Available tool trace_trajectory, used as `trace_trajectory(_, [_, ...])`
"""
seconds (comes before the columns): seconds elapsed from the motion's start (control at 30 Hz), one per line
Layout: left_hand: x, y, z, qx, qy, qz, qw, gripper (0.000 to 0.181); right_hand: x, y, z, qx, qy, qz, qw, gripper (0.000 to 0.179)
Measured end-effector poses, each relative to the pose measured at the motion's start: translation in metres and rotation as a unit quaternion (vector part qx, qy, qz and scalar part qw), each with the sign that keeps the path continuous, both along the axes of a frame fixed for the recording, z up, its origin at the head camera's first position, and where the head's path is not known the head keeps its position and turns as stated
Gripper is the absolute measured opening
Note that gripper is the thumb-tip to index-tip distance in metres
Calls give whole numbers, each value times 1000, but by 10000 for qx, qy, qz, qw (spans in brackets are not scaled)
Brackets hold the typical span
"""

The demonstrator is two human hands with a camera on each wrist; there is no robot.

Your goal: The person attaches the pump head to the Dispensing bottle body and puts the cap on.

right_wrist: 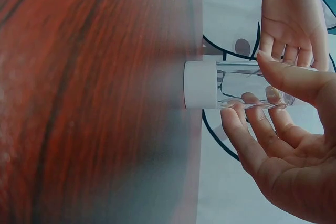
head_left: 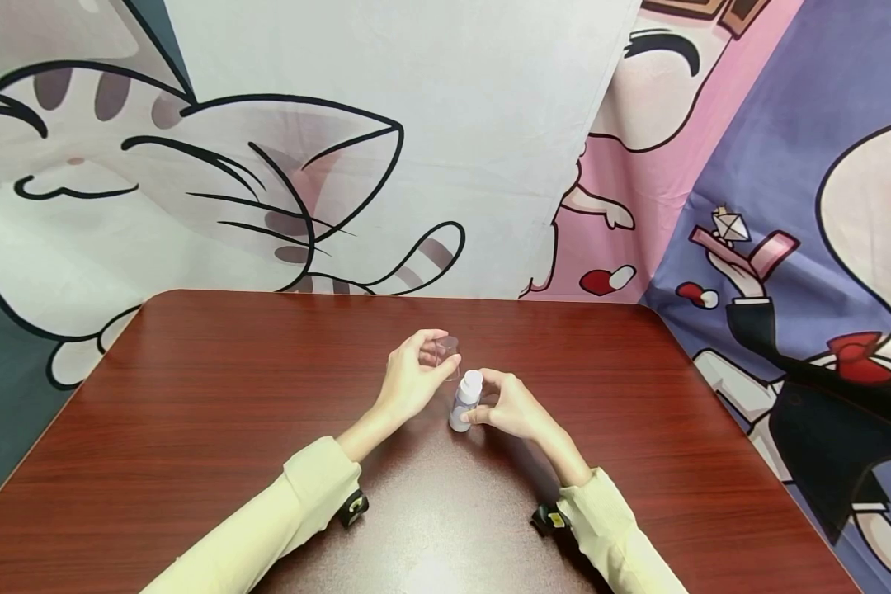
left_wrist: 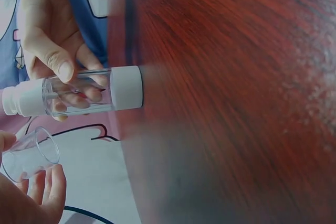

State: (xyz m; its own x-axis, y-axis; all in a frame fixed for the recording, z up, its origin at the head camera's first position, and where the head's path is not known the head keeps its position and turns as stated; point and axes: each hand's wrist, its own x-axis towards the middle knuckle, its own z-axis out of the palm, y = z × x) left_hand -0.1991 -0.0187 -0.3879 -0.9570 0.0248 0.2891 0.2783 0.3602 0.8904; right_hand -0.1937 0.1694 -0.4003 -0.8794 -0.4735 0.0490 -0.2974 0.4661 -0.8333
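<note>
A small clear pump bottle (head_left: 461,407) with a white base and white top stands upright on the table. My right hand (head_left: 517,406) grips its clear body between thumb and fingers, as the right wrist view also shows. Just left of the bottle's top, my left hand (head_left: 410,373) holds a clear plastic cap (head_left: 448,355) off the table. In the left wrist view that cap (left_wrist: 32,153) is a hollow see-through cup, pinched between thumb and fingertips, its open rim facing the table. The bottle's white top (left_wrist: 23,98) is uncovered there.
The dark red wood-grain table (head_left: 215,396) spreads around both arms. Behind it hangs a cloth (head_left: 490,165) printed with cartoon figures. A small black device (head_left: 352,507) sits at the left cuff, another black device (head_left: 549,520) at the right cuff.
</note>
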Motion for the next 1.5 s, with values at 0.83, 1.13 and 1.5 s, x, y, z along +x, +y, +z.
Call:
trace_trajectory(0.83, [4,4,11,268,288,-217,9990,38,1,1,0,91,68,-39,9999,37])
trace_trajectory(1.13, [4,6,13,264,471,-226,9983,38,1,1,1,135,116,-45,9998,38])
trace_trajectory(1.5, [3,8,17,306,592,-222,9975,38,0,1,1,256,166,-56,9995,42])
